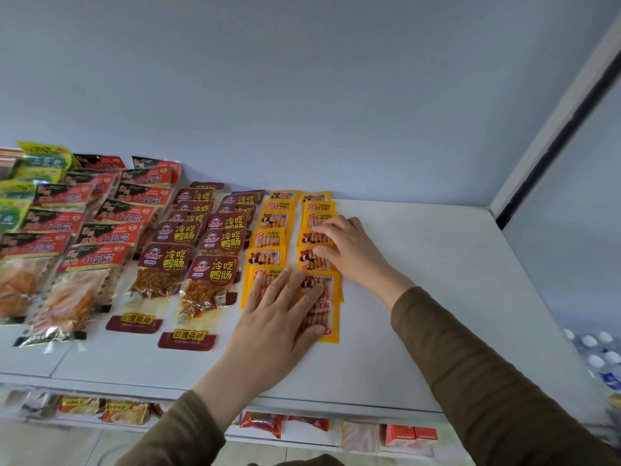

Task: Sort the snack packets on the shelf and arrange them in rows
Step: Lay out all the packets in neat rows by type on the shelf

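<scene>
The left hand [281, 317] lies flat, fingers straight, on the nearest yellow packets [268, 230]. The right hand [346, 250] presses the next packets up, fingers maybe bent a little.

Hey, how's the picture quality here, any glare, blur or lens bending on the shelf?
Head view: soft, even light; the hands cast faint shadows on the white shelf. Mild glare on the clear red packets at left. Wide-angle bending curves the shelf's front edge, and the lower-shelf goods look blurred. The yellow packets stay sharp.
</scene>
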